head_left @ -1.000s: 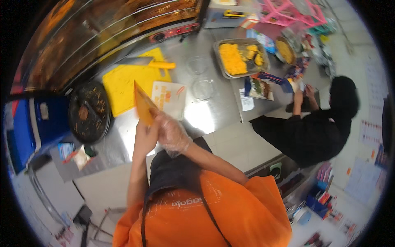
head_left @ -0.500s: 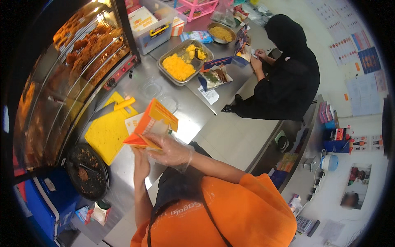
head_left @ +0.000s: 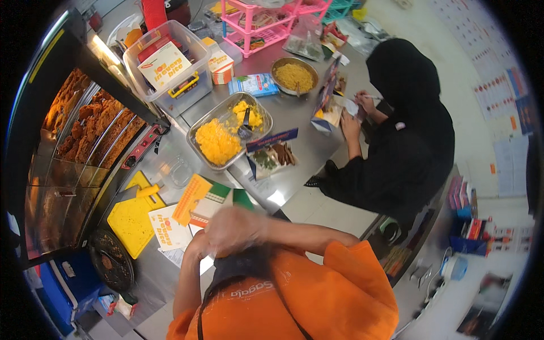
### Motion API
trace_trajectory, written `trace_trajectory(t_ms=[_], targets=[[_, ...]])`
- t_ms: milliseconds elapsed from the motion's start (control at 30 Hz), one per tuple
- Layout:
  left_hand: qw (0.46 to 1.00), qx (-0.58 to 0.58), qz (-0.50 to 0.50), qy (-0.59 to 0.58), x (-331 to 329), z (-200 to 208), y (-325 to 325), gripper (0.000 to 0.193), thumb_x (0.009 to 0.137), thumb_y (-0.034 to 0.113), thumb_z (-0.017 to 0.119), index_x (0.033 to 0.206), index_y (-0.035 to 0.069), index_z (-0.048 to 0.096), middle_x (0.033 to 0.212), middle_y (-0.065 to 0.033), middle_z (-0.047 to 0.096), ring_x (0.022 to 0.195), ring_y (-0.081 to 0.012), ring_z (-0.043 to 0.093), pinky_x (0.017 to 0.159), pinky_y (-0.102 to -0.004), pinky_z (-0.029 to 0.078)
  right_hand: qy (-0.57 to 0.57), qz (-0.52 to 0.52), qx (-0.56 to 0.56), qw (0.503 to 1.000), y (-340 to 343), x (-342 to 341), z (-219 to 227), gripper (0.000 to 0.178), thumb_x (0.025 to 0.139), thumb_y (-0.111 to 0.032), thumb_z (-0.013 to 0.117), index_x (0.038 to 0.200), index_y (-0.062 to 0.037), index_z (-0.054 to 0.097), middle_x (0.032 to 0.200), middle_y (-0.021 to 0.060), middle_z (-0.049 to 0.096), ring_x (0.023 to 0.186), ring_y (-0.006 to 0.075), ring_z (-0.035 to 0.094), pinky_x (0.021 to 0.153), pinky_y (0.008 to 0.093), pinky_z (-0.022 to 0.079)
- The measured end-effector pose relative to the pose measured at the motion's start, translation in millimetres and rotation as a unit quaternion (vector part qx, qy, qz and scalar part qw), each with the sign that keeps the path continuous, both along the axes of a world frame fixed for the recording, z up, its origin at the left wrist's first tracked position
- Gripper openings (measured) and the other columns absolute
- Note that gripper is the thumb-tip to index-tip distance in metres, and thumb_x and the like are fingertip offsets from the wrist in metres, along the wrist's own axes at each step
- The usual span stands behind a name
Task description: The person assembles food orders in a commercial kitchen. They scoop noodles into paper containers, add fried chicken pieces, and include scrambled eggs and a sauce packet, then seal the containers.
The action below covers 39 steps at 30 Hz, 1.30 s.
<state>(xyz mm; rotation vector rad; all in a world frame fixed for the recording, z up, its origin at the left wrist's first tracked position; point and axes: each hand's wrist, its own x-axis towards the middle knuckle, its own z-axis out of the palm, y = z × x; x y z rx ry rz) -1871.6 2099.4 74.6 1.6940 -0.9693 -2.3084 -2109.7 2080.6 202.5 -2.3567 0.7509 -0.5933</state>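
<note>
Both my hands meet at the near end of a printed cardboard food box, coloured orange, green and white. My right hand, in a clear plastic glove, closes on it and is smeared by motion. Close beside it, my left hand is closed at the box's lower edge, its fingertips mostly hidden. A white panel with orange print lies next to the box; whether it is joined to it I cannot tell. Left of that, a yellow cutting board carries a yellow-handled knife.
A steel tray of yellow rice stands beyond, with a filled food box beside it. A heated display case of fried food borders the left. A round dark pan sits nearer. At the right, a person in black writes.
The cardboard box has turned and now shows its green and patterned sides. More of the white panel shows beside it. My whole view has shifted, bringing more of the far counter into sight.
</note>
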Motion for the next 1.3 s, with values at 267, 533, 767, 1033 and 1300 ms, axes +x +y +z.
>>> trace_trajectory(t_ms=[267, 533, 767, 1033, 1300], targets=[[0.916, -0.039, 0.388, -0.094, -38.1, 25.8, 37.5, 0.042, 0.088, 0.001, 0.051, 0.130, -0.002, 0.051, 0.118, -0.0136, 0.063, 0.102, -0.0268, 0.066, 0.089, -0.0386, 0.054, 0.020, -0.791, 0.289, 0.538, -263.0, -341.7, -94.3, 0.025, 0.089, -0.018, 0.061, 0.098, 0.0043, 0.065, 0.090, 0.0245, 0.069, 0.089, 0.0322, 0.069, 0.079, 0.0460, 0.056], [0.815, -0.055, 0.571, -0.083, -37.9, 12.7, 104.4, 0.045, 0.095, 0.006, 0.054, 0.138, -0.003, 0.044, 0.125, -0.0129, 0.061, 0.109, -0.0249, 0.064, 0.094, -0.0385, 0.054, -0.196, -0.684, 0.311, 0.630, -262.0, -402.5, -244.0, 0.020, 0.083, -0.009, 0.068, 0.097, 0.0033, 0.064, 0.087, 0.0132, 0.067, 0.076, 0.0271, 0.067, 0.067, 0.0441, 0.057], [0.913, -0.080, 0.253, -0.311, -16.3, -32.7, 121.3, 0.028, 0.099, 0.018, 0.057, 0.117, -0.002, 0.064, 0.109, -0.0096, 0.067, 0.100, -0.0148, 0.060, 0.088, -0.0337, 0.050, -0.102, -0.697, 0.207, 0.679, -227.9, -384.2, -106.7, 0.033, 0.095, -0.022, 0.055, 0.104, 0.0067, 0.067, 0.103, 0.0170, 0.069, 0.082, 0.0284, 0.068, 0.068, 0.0394, 0.057], [0.899, -0.181, 0.266, -0.298, 12.4, -104.2, 75.2, 0.035, 0.090, 0.013, 0.058, 0.122, 0.000, 0.063, 0.119, -0.0138, 0.068, 0.113, -0.0234, 0.062, 0.097, -0.0358, 0.048, -0.323, -0.555, 0.354, 0.680, -49.0, -233.2, -21.6, 0.043, 0.083, -0.018, 0.062, 0.118, 0.0073, 0.062, 0.105, 0.0157, 0.063, 0.100, 0.0308, 0.061, 0.099, 0.0437, 0.044], [0.854, -0.209, 0.227, -0.418, 74.2, -75.4, 90.1, 0.030, 0.089, 0.009, 0.051, 0.116, 0.003, 0.062, 0.106, -0.0284, 0.066, 0.100, -0.0464, 0.063, 0.085, -0.0504, 0.052, -0.103, -0.596, 0.517, 0.605, 127.3, -107.0, -143.6, 0.026, 0.088, -0.023, 0.062, 0.094, 0.0024, 0.061, 0.080, 0.0116, 0.059, 0.077, 0.0226, 0.060, 0.070, 0.0353, 0.049]])
